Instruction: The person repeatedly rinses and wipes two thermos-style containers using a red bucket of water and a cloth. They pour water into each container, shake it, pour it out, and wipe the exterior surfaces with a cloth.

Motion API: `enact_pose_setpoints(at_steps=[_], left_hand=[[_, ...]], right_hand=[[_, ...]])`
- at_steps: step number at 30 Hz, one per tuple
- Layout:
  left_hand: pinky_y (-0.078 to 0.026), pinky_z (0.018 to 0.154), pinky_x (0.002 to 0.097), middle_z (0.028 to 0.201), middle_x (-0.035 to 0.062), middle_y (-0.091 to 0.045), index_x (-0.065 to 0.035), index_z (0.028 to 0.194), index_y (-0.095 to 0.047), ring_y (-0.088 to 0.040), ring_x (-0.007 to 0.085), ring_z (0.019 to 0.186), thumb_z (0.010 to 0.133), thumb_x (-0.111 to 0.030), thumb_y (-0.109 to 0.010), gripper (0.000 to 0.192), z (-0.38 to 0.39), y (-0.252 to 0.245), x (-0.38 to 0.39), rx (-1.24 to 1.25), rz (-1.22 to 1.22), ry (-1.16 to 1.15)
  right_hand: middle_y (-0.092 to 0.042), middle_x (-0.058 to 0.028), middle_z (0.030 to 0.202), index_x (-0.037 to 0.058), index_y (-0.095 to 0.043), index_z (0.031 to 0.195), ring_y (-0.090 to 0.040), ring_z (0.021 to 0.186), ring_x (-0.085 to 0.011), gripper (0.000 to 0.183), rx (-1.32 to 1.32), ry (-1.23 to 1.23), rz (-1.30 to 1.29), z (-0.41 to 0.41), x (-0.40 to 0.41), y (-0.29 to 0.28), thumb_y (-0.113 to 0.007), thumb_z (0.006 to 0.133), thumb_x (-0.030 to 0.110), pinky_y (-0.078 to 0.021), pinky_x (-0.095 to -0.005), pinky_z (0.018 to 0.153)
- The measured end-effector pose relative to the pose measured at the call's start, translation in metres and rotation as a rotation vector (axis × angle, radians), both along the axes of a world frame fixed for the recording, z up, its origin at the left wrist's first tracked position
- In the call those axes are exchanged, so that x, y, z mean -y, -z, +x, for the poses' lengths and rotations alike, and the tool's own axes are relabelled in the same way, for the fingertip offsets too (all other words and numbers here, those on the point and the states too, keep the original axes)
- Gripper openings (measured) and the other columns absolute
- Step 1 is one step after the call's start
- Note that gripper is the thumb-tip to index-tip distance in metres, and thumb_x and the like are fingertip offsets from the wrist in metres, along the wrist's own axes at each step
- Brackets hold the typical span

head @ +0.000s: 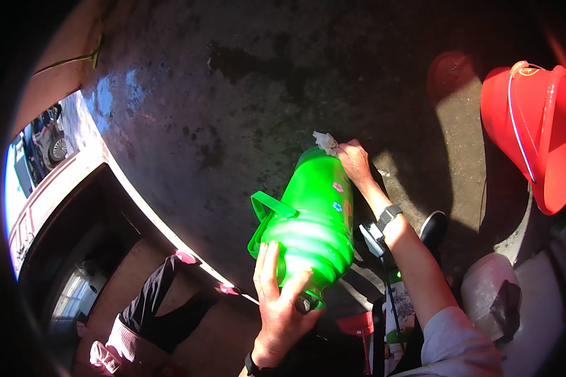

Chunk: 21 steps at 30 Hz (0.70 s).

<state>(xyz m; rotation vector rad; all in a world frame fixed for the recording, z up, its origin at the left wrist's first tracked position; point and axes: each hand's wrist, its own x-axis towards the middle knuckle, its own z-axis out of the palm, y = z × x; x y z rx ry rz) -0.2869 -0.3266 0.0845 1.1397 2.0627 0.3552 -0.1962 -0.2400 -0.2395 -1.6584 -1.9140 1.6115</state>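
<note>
A bright green plastic thermos flask (pixel 306 202) with small flower prints hangs tilted above the concrete floor, its base pointing away from me. My left hand (pixel 283 301) grips it around the neck end, close to me, fingers spread along the ribbed shoulder. The flask's green side handle (pixel 276 205) sticks out to the left. At the far end, my right hand (pixel 356 162) pinches a crumpled whitish cloth or tissue (pixel 326 142) against the rim of the base. A strap with a small device (pixel 372 238) is on my right wrist.
At the right is a red bucket (pixel 514 113) with a wire handle. A floral white-and-green container (pixel 398 306), a red dustpan-like object (pixel 356 324) and a translucent plastic container or bag (pixel 490 287) are near me. Another person (pixel 153 292) in dark trousers stands at lower left, by a doorway.
</note>
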Motion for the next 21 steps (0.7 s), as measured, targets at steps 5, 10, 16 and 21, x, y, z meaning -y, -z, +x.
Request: enact_pose_setpoints(at_steps=[5, 10, 16, 21], left_hand=[[-0.035, 0.094, 0.0479, 0.13, 0.0256, -0.028, -0.0108, 0.106, -0.048, -0.034, 0.0417, 0.118, 0.051, -0.005, -0.072, 0.06, 0.011, 0.008, -0.004, -0.034, 0.063, 0.028], [-0.037, 0.092, 0.0464, 0.13, 0.026, -0.028, -0.0101, 0.107, -0.046, -0.035, 0.0402, 0.118, 0.053, -0.006, -0.071, 0.06, -0.002, 0.001, 0.005, -0.07, 0.031, 0.052], [-0.035, 0.093, 0.0459, 0.129, 0.026, -0.029, -0.0104, 0.108, -0.045, -0.035, 0.0393, 0.118, 0.054, -0.007, -0.071, 0.06, -0.001, 0.003, -0.001, -0.099, 0.045, 0.086], [-0.035, 0.093, 0.0452, 0.132, 0.024, -0.025, -0.0111, 0.108, -0.048, -0.033, 0.0401, 0.118, 0.051, -0.004, -0.072, 0.062, 0.007, 0.007, -0.002, -0.074, 0.048, 0.053]], right_hand=[[-0.056, -0.0157, 0.077, 0.0054, -0.057, 0.089, -0.056, 0.074, -0.0309, 0.017, 0.05, 0.287, -0.235, 0.091, 0.068, 0.004, -0.052, 0.078, 0.018, -0.0432, -0.0373, 0.065], [-0.056, -0.0005, 0.076, 0.0006, -0.057, 0.096, -0.052, 0.071, -0.0077, 0.021, -0.346, 0.803, -0.658, 0.045, 0.11, -0.155, -0.049, 0.085, 0.016, -0.0413, -0.0242, 0.062], [-0.051, -0.0006, 0.083, 0.0015, -0.054, 0.092, -0.046, 0.074, -0.0073, 0.011, -0.49, 0.935, -0.5, 0.038, 0.087, -0.23, -0.049, 0.084, 0.007, -0.0377, -0.0221, 0.065], [-0.053, -0.0059, 0.08, 0.0025, -0.056, 0.086, -0.05, 0.073, -0.0146, 0.019, -0.428, 0.958, -0.529, 0.034, 0.084, -0.087, -0.051, 0.086, 0.02, -0.0398, -0.0275, 0.065]])
